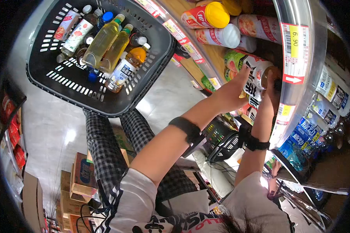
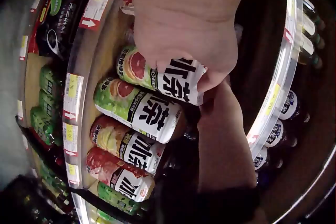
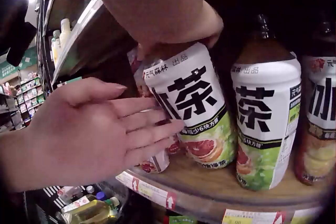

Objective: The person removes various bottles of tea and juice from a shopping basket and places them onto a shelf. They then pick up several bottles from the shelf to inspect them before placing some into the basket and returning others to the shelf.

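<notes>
Assorted drinks are being held in a black basket, while further right the label of a tilted tea bottle is being touched by the released, straightened fingers of the left hand. At the wooden shelf, beside a similar bottle, its top is being grasped by the curled fingers of the right hand.

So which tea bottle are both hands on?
The green grapefruit bottle whose neck the right hand grips, with the left hand laid open against its label. The matching bottle beside it has no hand on it.
</notes>
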`<state>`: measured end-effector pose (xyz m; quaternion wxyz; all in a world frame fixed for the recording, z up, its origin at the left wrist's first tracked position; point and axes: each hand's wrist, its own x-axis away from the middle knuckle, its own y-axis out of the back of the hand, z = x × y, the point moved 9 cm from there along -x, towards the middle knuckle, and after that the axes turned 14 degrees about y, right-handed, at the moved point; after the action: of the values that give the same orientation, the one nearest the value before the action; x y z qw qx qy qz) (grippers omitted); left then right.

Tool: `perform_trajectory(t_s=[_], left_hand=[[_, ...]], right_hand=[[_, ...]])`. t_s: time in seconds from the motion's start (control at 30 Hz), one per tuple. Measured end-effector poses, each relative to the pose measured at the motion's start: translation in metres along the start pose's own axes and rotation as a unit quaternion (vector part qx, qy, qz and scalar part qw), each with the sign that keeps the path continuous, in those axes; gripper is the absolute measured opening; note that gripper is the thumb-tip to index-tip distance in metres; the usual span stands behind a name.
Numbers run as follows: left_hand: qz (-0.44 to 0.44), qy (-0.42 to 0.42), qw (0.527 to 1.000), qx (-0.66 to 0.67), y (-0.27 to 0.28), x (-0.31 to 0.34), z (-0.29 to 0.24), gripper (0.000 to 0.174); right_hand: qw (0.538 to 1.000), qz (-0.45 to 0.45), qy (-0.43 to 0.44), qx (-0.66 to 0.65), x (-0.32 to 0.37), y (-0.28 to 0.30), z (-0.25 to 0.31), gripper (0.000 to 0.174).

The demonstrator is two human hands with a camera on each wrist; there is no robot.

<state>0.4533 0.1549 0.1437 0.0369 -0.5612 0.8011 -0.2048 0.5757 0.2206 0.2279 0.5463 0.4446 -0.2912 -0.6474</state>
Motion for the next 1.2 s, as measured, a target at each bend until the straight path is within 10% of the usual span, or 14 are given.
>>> perform_trajectory(t_s=[0.83, 1.03, 1.2], left_hand=[[-0.104, 0.014, 0.994, 0.000, -0.004, 0.000, 0.025, 0.065], [-0.257, 0.098, 0.956, 0.106, 0.088, 0.068, 0.040, 0.035], [-0.440, 0.131, 0.855, 0.241, 0.212, 0.153, 0.076, 0.018]], right_hand=[[0.985, 0.027, 0.089, 0.146, -0.045, -0.010, -0.045, 0.045], [0.948, -0.059, 0.206, 0.237, 0.007, -0.030, 0.051, 0.046], [0.993, 0.067, 0.082, 0.050, 0.133, -0.123, 0.102, 0.038]])
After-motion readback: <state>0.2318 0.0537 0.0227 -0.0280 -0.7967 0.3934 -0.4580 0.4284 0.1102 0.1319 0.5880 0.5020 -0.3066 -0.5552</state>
